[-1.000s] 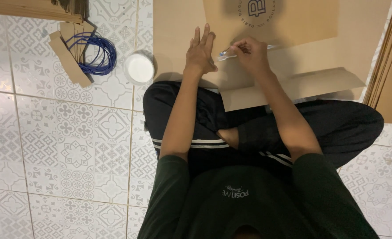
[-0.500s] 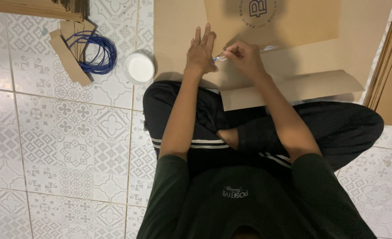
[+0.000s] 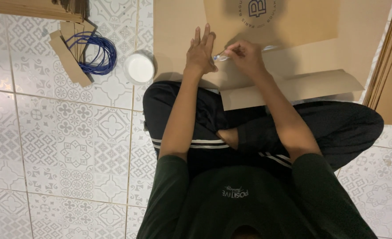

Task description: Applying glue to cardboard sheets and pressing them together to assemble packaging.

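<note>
**Hands on the cardboard sheet**

Head view: I see my left hand [image 3: 200, 53] pressed flat, fingers spread wide, on the brown cardboard sheet [image 3: 293, 62] lying on the tiled floor [image 3: 72, 141]. My right hand [image 3: 245, 56] pinches a small clear tool [image 3: 221, 56], its tip beside the left hand. A white round container [image 3: 139, 68] sits near a blue wire coil [image 3: 94, 54].

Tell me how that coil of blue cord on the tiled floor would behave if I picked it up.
The coil of blue cord would probably flop and sag, since its thin loops lie loose and uneven. It looks light for its size. The loops may spread or tangle, as nothing visible binds them, and one side is tucked among brown cardboard strips.
</note>
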